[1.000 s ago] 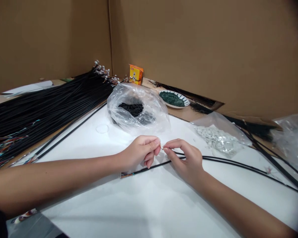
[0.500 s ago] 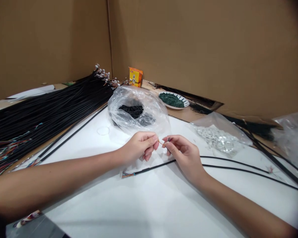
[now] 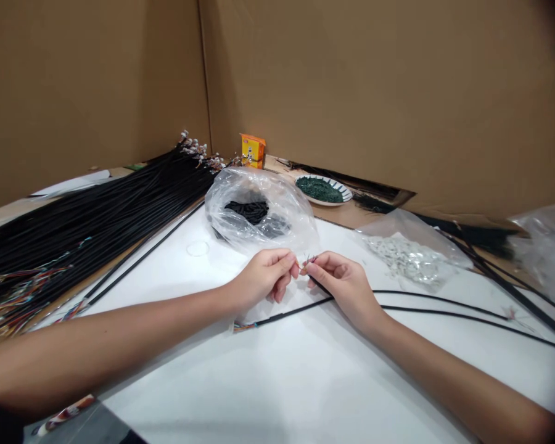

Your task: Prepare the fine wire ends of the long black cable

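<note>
My left hand [image 3: 264, 279] and my right hand [image 3: 345, 287] face each other above the white table top [image 3: 277, 376]. Their fingertips nearly meet around thin wire ends [image 3: 308, 263] that stick out from a black sheathed cable [image 3: 296, 310]. Both hands pinch at these fine strands, though my fingers hide exactly which strand each one holds. The cable passes under my right hand, and its far end shows multicoloured wires [image 3: 243, 327] below my left wrist. Two more black cable lengths [image 3: 444, 305] trail off to the right.
A large bundle of black cables [image 3: 97, 234] with coloured wire ends lies at the left. Behind my hands are a clear plastic bag [image 3: 259, 213] holding black pieces, a bag of small white parts [image 3: 407, 259], a plate of green material [image 3: 321, 190], a yellow carton [image 3: 253, 151] and cardboard walls [image 3: 388, 92].
My hands have drawn slightly closer, and the wire ends now stand up between my fingertips. The view has tilted a little, so the objects on the table sit slightly lower in the picture.
</note>
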The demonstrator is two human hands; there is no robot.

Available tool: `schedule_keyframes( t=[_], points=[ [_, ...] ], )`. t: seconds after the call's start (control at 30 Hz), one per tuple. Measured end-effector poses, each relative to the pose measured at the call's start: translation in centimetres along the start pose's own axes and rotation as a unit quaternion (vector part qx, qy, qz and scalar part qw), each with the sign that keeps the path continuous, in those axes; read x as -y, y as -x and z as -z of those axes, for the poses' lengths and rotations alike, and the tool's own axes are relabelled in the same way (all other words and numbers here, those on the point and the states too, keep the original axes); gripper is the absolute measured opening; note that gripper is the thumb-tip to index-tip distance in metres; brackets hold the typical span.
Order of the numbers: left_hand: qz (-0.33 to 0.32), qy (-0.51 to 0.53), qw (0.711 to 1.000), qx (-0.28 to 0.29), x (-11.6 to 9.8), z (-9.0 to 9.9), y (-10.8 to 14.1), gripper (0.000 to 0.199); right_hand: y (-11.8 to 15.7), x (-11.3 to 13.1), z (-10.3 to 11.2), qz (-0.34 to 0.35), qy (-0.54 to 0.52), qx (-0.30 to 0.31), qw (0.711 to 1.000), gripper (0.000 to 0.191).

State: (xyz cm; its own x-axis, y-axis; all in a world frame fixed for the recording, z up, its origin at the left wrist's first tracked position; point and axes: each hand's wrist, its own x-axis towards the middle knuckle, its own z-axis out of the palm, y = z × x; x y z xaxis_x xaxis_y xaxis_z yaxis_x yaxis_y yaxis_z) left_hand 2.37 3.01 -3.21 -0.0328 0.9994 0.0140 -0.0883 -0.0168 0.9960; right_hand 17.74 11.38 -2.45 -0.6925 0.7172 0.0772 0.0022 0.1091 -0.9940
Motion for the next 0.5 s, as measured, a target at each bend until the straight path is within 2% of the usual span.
schedule_keyframes(
  t=[0.33,0.5],
  points=[
    [-0.021,-0.059,0.997,-0.046,-0.1,-0.51,0.04,0.03,-0.3,-0.3,0.34,0.005,-0.02,0.011,1.0,0.026],
    [0.003,-0.015,0.999,-0.041,-0.18,-0.44,0.04,0.029,-0.43,-0.14,0.5,-0.002,-0.02,0.036,0.999,0.026]
  ],
)
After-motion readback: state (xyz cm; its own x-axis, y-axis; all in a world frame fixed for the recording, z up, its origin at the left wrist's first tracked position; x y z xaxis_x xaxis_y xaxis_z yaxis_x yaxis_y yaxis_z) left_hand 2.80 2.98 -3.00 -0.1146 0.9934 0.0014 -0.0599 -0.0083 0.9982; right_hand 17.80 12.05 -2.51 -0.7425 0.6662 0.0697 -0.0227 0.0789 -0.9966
